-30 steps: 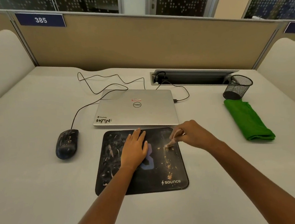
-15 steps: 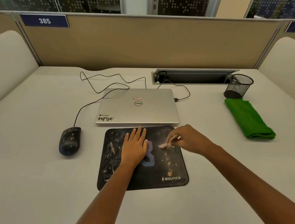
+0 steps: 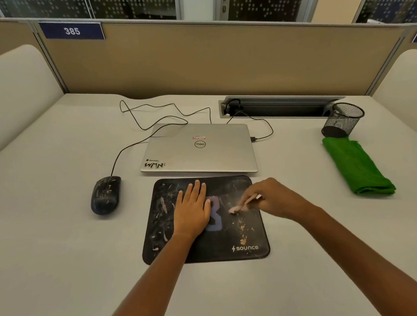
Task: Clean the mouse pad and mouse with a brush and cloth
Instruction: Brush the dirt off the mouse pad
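Note:
A black mouse pad [image 3: 249, 232] lies on the desk, streaked with pale smears on its left and orange crumbs on its right. My left hand [image 3: 193, 208] rests flat on the pad's middle, fingers together. My right hand [image 3: 272, 197] pinches a small pale brush [image 3: 242, 205], whose bristles touch the pad just right of the purple logo. A dirty black wired mouse [image 3: 105, 195] sits left of the pad. A folded green cloth [image 3: 354, 167] lies at the right.
A closed silver laptop [image 3: 199, 149] sits just behind the pad, with cables [image 3: 148, 117] running to a desk cable slot [image 3: 273, 105]. A black mesh cup [image 3: 342, 119] stands behind the cloth. Beige partitions enclose the desk.
My right hand has swept the brush leftward and slightly toward me across the pad. My left hand stays flat in place. The view has shifted a little.

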### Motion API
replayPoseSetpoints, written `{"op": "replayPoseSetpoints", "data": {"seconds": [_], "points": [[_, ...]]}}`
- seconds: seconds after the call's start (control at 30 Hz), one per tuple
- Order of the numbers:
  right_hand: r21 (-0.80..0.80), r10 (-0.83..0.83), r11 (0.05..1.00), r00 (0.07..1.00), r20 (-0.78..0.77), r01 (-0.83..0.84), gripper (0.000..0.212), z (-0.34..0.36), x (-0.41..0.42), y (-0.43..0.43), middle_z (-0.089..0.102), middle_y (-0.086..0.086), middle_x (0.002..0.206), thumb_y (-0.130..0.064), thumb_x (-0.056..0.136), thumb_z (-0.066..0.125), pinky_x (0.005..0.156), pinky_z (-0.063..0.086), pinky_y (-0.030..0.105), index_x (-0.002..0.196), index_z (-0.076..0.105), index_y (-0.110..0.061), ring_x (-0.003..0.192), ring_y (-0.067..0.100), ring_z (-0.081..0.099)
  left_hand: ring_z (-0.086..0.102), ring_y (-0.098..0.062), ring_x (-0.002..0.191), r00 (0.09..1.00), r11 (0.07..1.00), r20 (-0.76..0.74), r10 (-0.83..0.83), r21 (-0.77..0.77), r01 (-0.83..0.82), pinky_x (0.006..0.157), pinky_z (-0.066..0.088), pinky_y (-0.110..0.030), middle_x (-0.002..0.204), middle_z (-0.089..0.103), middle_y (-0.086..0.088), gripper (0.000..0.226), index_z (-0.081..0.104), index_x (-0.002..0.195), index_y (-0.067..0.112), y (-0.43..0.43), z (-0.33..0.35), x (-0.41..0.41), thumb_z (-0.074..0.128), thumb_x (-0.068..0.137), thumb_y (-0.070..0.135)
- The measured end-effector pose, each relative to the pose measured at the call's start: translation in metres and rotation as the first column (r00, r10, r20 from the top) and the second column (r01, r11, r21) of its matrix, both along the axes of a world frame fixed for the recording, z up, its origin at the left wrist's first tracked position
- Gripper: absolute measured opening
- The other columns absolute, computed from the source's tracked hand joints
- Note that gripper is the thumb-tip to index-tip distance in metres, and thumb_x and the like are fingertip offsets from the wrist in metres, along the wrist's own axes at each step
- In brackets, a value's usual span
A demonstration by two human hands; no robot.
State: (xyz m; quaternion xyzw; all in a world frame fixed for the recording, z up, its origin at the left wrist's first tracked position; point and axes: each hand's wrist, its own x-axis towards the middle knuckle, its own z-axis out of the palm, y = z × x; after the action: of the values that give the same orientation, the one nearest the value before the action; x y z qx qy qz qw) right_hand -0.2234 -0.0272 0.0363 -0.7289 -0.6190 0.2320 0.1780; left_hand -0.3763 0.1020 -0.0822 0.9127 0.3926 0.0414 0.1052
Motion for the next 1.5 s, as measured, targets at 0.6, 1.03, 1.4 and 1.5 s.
{"op": "replayPoseSetpoints", "data": {"seconds": [0.6,1.03,1.4,1.5], "points": [[0.166,-0.137,0.976,0.989,-0.048,0.143,0.017,0.003,-0.002,0.015,0.07,0.013,0.103,-0.007,0.086,0.061,0.068,0.04,0.002,0.098,0.071,-0.002,0.089,0.018,0.062,0.002,-0.018,0.147,0.998,1.0,0.064,0.014,0.005,-0.015,0.119,-0.002,-0.034,0.159,0.004,-0.003,0.052,0.009,0.149,0.018,-0.002,-0.002,-0.003,0.02,0.101,0.032],[-0.011,0.046,0.999,0.998,-0.048,-0.046,0.017,-0.003,0.005,-0.008,0.072,0.009,0.098,-0.004,0.083,0.062,0.065,0.039,0.003,0.095,0.073,-0.01,0.08,0.011,0.059,0.005,-0.017,0.147,0.996,1.0,0.082,0.018,0.018,-0.02,0.119,0.001,-0.034,0.159,0.008,-0.003,0.05,0.012,0.149,0.016,-0.003,0.0,-0.004,0.021,0.101,0.026],[0.22,-0.041,0.974,0.995,-0.096,0.061,0.02,-0.013,-0.025,0.044,0.067,0.016,0.105,-0.003,0.085,0.059,0.082,0.041,0.012,0.102,0.069,-0.003,0.099,0.024,0.059,0.034,-0.021,0.138,0.833,0.933,0.481,0.272,-0.345,-0.105,0.116,0.022,-0.034,0.147,0.04,-0.008,0.041,0.037,0.141,0.013,-0.004,0.011,-0.01,0.031,0.102,0.023],[0.137,0.027,0.99,0.999,-0.044,-0.02,0.021,-0.013,-0.023,0.036,0.067,0.016,0.107,-0.002,0.085,0.058,0.07,0.034,-0.002,0.104,0.068,-0.002,0.099,0.024,0.06,0.034,-0.021,0.138,0.852,0.94,0.461,0.25,-0.328,-0.099,0.116,0.021,-0.031,0.146,0.041,-0.009,0.04,0.038,0.14,0.011,-0.004,0.011,-0.011,0.031,0.101,0.02]]}}
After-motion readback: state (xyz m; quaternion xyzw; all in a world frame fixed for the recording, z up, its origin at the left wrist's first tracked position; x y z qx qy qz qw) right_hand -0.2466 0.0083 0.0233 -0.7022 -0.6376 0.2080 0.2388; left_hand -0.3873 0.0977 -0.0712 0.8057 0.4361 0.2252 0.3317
